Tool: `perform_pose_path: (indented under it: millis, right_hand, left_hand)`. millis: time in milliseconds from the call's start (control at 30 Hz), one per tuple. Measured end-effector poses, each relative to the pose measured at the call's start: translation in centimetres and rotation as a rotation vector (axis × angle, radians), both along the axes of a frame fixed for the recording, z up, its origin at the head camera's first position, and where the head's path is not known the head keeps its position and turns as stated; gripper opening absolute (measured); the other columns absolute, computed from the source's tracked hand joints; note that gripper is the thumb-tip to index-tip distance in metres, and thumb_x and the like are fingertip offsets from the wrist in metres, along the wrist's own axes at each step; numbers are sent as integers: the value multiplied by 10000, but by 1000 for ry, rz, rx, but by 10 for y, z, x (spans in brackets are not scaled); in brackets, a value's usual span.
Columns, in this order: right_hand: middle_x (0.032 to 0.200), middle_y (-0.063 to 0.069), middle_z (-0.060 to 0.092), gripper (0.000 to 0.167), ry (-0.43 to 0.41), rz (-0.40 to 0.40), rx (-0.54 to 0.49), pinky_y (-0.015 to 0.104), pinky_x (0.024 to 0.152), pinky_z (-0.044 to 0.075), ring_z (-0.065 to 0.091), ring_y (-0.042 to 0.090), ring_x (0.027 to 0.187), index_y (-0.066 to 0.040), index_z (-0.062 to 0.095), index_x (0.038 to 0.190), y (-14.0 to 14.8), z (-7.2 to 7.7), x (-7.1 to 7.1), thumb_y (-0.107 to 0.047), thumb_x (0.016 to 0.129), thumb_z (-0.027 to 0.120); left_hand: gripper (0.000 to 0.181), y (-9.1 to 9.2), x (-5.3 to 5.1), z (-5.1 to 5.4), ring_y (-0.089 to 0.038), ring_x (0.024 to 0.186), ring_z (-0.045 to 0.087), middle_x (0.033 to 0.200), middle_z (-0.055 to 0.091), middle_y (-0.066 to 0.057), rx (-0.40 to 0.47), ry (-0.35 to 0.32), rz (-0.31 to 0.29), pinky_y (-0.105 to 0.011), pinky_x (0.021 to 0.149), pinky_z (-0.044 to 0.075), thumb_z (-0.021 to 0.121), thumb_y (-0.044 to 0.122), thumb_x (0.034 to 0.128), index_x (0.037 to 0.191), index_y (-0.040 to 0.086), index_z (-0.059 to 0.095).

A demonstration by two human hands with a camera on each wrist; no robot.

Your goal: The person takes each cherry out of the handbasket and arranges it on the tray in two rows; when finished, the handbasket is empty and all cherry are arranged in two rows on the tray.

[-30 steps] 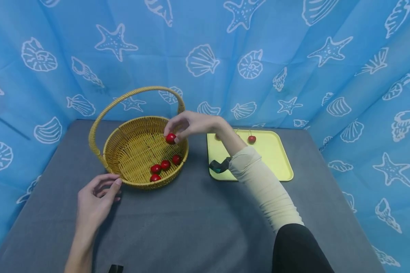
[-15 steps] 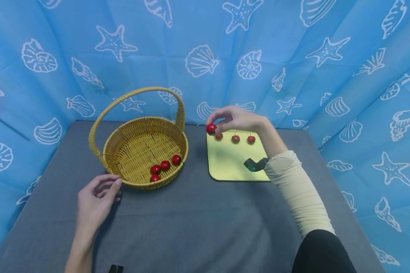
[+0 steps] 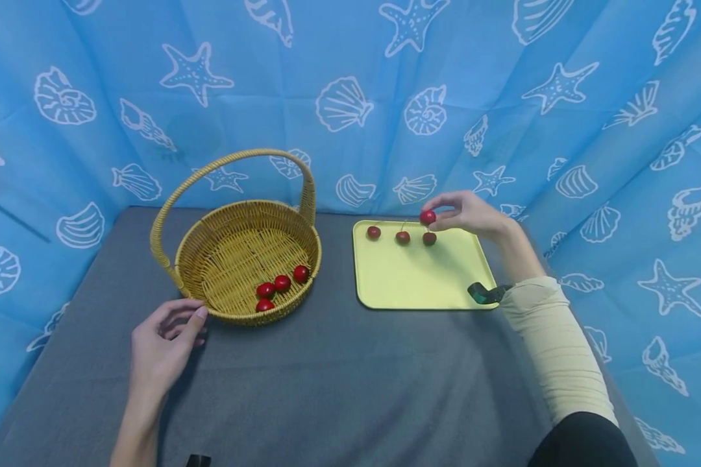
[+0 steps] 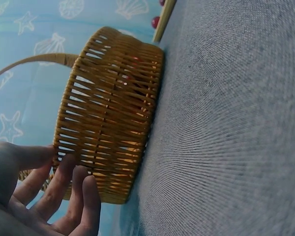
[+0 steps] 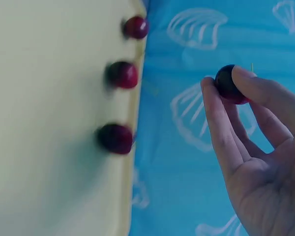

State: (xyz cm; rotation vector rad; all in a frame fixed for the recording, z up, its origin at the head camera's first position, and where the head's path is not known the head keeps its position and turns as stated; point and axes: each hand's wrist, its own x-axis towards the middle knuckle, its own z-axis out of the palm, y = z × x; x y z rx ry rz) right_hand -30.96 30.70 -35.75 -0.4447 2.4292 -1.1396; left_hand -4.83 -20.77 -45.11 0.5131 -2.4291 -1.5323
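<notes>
My right hand [image 3: 467, 214] pinches a red cherry [image 3: 428, 216] between thumb and fingertips, above the back of the yellow tray [image 3: 409, 279]. In the right wrist view that cherry [image 5: 229, 84] looks dark, with a bit of stem behind the thumb. Three cherries with stems lie in a row along the tray's far edge; the right one [image 3: 429, 239] is just below the held one. My left hand [image 3: 166, 344] grips the rim of the woven basket [image 3: 248, 318] at its near left, thumb and index finger on the rim [image 4: 56, 152]. Several cherries [image 3: 282, 283] lie inside, at the basket's right front.
The basket's tall arched handle [image 3: 233, 155] rises over its back. A blue curtain [image 3: 362, 58] with white shells hangs close behind the table. Grey cloth [image 3: 327, 389] covers the table. A small black object [image 3: 198, 460] shows at the bottom edge.
My right hand has moved right with the cherry, from over the basket across to the tray's back right. The tray's cherries came into view. My left hand and the basket stayed put.
</notes>
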Motion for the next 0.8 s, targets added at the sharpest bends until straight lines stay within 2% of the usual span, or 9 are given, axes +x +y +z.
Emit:
perform_pose_path:
  millis: [100,233,333,433,533,600,700,800]
  right_hand:
    - [1541,129,580,439,10,-50,4,469,1182,501,587,365,1466,-42,655,1415,18,-11,1,-124,1003,786]
    - [1554,170,573,479,18,-120,12,498,1174,459,455,346,1528,-40,638,1445,36,-27,0,-143,1002,788]
    - [1579,178,551,507,16,-157,22,508,1181,455,449,364,1543,-44,622,1459,45,-37,1,-175,1002,798]
    - [1579,185,558,508,30,-173,43,428,1120,528,546,327,1466,-38,622,1457,52,-46,1,-189,1005,799]
    - [1565,224,572,507,44,-166,58,273,1014,570,667,238,1337,-7,608,1466,58,-55,-1,-171,1019,781]
    - [1554,257,581,504,46,-168,61,180,954,574,720,224,1280,14,598,1471,62,-61,-2,-149,1026,767]
    - [1528,320,588,498,47,-171,78,111,913,560,722,325,1305,48,580,1475,66,-69,-2,-117,1036,747]
    - [1511,345,594,496,54,-181,104,107,906,568,652,455,1372,58,577,1476,70,-75,-1,-104,1037,741]
  left_hand:
    - [276,0,0,-1,15,823,741,1113,791,-51,-5,-3,0,-170,671,640,738,262,1055,1290,117,722]
    - [273,0,0,0,11,822,744,1101,792,-44,-5,-4,2,-170,669,640,739,262,1055,1286,118,722]
    - [273,0,0,0,3,825,748,1093,793,-28,-2,-2,3,-175,675,644,741,265,1054,1284,120,724]
    - [284,-1,0,-1,-2,823,750,1072,793,18,6,-5,0,-179,680,647,741,269,1054,1294,120,722]
    - [289,-2,0,-1,-11,817,752,1030,783,96,14,-7,-2,-183,683,650,743,275,1053,1299,125,722]
    - [287,-3,0,-1,-20,812,755,1005,774,137,19,-5,-2,-184,686,652,744,278,1052,1296,128,724]
    - [286,-3,0,-1,-30,802,757,980,765,167,22,-4,-2,-183,686,652,745,280,1051,1293,128,725]
    - [281,-3,0,0,-34,798,756,974,762,169,20,-4,-1,-180,686,651,745,278,1051,1287,127,728]
